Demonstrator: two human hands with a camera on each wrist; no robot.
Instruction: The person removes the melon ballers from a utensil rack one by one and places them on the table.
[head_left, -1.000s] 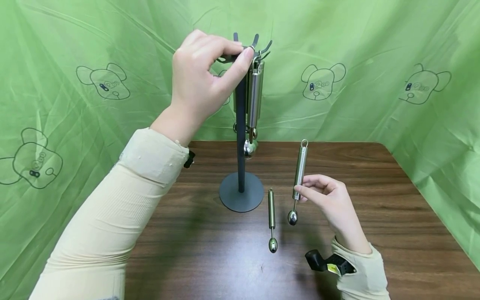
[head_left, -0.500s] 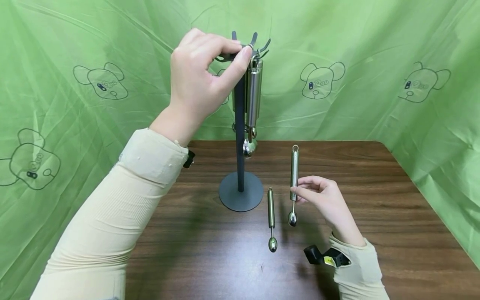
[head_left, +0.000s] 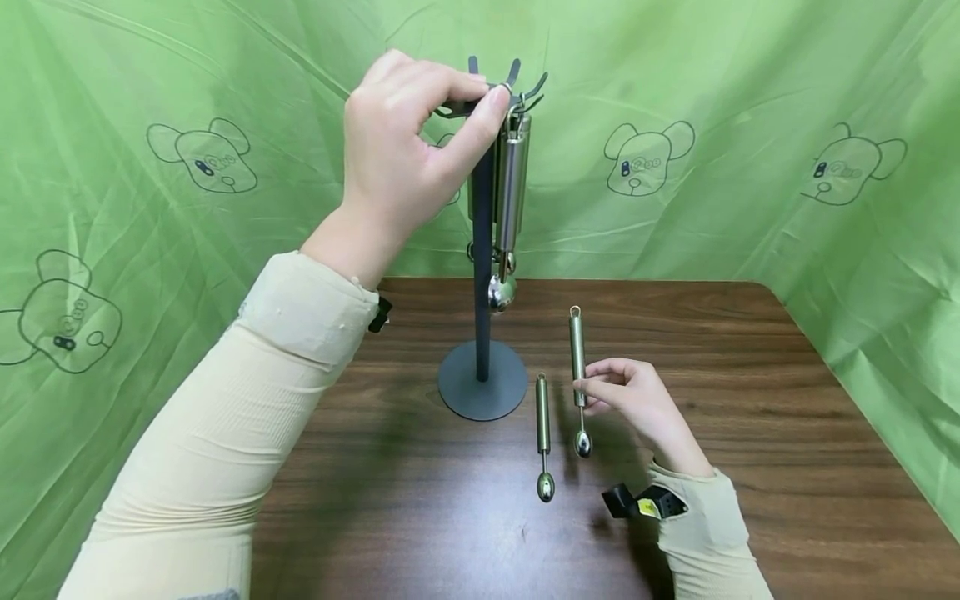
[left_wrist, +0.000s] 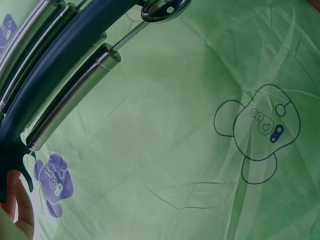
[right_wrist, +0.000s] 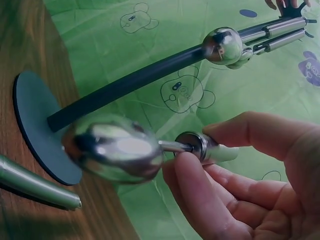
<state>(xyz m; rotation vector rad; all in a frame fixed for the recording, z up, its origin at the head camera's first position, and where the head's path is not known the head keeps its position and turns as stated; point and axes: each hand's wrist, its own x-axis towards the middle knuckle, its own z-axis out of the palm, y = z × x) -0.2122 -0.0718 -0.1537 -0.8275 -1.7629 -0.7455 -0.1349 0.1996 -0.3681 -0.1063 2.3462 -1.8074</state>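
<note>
My left hand (head_left: 401, 146) grips the hooked top of a dark metal utensil stand (head_left: 482, 317) between thumb and fingers. Several steel-handled utensils (head_left: 512, 187) hang from its hooks, partly behind the post and one another; in the left wrist view one shows a bowl (left_wrist: 165, 9) with a small hole. To the right of the stand, my right hand (head_left: 637, 404) pinches a steel melon baller (head_left: 577, 346) by the lower handle, ring up and oval scoop (right_wrist: 117, 150) down, above the table. A similar melon baller (head_left: 543, 417) lies to its left.
The stand's round base (head_left: 465, 400) rests on a dark wood-grain table (head_left: 825, 433). Green cloth (head_left: 735, 67) printed with bear heads encloses the back and both sides. A black wrist device (head_left: 645, 502) is on my right sleeve.
My right hand has moved left with the melon baller, towards the one lying on the table, and its ring end has dropped lower in view. My left hand keeps its hold on the stand.
</note>
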